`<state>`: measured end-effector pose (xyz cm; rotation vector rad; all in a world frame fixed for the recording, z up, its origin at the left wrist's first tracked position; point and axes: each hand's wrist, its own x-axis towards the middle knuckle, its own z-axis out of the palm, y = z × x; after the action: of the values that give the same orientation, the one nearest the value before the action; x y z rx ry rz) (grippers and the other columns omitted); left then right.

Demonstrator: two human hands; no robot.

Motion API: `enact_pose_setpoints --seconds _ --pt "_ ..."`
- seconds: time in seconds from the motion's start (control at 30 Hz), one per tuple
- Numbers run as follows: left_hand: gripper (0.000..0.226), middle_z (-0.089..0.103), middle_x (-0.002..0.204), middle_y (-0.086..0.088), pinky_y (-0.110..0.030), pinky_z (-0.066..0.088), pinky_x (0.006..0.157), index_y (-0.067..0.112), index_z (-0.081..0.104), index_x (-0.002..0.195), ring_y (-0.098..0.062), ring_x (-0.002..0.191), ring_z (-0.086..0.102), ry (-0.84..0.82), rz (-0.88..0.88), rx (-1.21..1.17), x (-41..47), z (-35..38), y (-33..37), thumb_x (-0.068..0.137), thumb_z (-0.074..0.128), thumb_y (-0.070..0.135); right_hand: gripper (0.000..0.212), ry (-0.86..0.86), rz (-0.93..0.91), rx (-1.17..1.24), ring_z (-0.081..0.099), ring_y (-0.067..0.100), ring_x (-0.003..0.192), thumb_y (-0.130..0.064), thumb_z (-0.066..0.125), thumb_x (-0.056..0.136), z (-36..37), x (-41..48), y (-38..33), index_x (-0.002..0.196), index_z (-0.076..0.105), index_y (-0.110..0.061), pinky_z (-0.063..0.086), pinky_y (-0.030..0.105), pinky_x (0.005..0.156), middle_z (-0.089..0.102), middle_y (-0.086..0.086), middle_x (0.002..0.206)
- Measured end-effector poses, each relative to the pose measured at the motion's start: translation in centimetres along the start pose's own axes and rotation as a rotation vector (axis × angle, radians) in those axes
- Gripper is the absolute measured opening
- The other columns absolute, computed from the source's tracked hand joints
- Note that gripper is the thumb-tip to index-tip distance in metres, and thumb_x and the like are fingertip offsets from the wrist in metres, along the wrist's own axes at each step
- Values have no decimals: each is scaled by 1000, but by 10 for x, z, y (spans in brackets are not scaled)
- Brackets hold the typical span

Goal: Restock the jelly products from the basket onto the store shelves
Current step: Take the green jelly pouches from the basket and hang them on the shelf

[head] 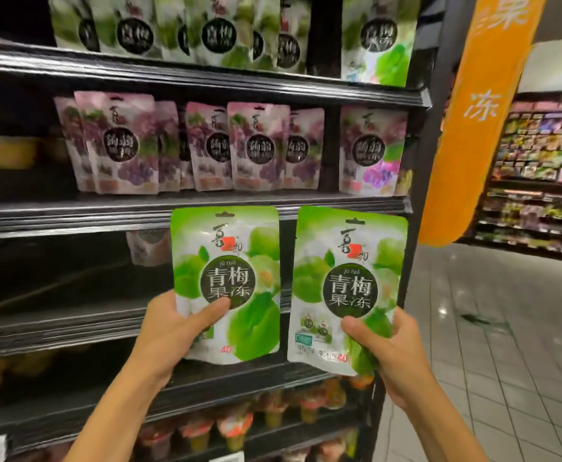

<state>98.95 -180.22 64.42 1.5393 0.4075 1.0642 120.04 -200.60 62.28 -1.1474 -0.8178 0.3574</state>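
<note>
Dark store shelves (189, 208) stand behind. Left hand (173, 328) pinches left pouch (226, 261), right hand (396, 355) pinches right pouch (349, 278), thumbs on fronts. Both green pouches are upright, long axis vertical, labelled 青梅果冻.

This was a supermarket aisle: dark tiered shelves (106, 211) held rows of identical jelly pouches (258, 146), an orange banner (482, 128) hung beside them, and more stocked shelving (539, 155) stood across a tiled floor (506, 361).

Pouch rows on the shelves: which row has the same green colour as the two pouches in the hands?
The top row: green, like the left pouch and right pouch being held. The row below it is purple.
</note>
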Motion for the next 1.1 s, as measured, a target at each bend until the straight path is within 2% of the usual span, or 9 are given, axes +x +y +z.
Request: enact_pose_setpoints --seconds 0.1,0.23,0.4,0.53,0.57,0.7,0.83,0.97,1.1 --pt "38 79 88 -1 -19 56 58 29 78 87 -17 79 76 44 52 13 19 22 8 54 91 43 44 -11 -51 4 73 31 94 -35 88 57 -19 28 -13 98 74 -27 58 50 84 76 10 102" --pt "35 79 88 1 -16 54 57 29 77 87 -14 79 76 92 122 41 44 46 22 55 83 42 37 -43 -120 1 72 32 98 -24 86 66 -42 67 -29 101 74 -28 56 53 87 75 10 105" --pt "30 78 82 1 -14 52 53 30 78 80 -10 70 75 94 188 47 73 73 56 53 82 41 40 -63 -232 -34 73 25 94 -26 89 64 -50 107 -60 101 73 -28 59 34 77 76 6 103" --pt "35 78 85 -4 -29 58 54 26 77 84 -18 71 75 54 173 54 96 83 84 53 90 34 49 -28 -264 -19 73 29 91 -31 88 57 -46 134 -86 101 71 -16 60 40 76 76 10 98" --pt "33 78 86 -6 -30 57 53 23 77 85 -20 71 75 45 175 34 102 84 91 55 89 33 51 -29 -274 -11 74 28 90 -33 87 55 -43 140 -94 100 71 -16 60 37 73 77 9 97" --pt "33 78 91 -5 -20 55 56 22 79 87 -17 77 76 48 207 -29 122 83 112 58 80 37 45 -16 -328 21 75 23 88 -33 87 57 -32 170 -134 98 73 -19 58 26 66 77 6 97" --pt "42 78 95 -3 -30 55 69 24 78 91 -19 84 75 45 220 -11 139 77 120 55 82 45 27 66 -336 37 75 18 81 -26 88 64 -20 210 -174 86 73 -22 59 30 62 78 3 90" --pt "43 78 95 -5 -20 56 59 23 78 93 -21 84 76 3 242 7 149 72 120 56 88 42 31 105 -299 -3 75 21 76 -21 88 68 -11 255 -213 93 71 -11 59 29 62 77 9 89" --pt "38 78 93 -5 -18 55 59 21 78 92 -21 84 76 -10 265 30 155 71 118 60 83 41 38 117 -227 -23 75 23 77 -18 89 68 -1 294 -238 100 73 -5 62 32 62 77 11 89"
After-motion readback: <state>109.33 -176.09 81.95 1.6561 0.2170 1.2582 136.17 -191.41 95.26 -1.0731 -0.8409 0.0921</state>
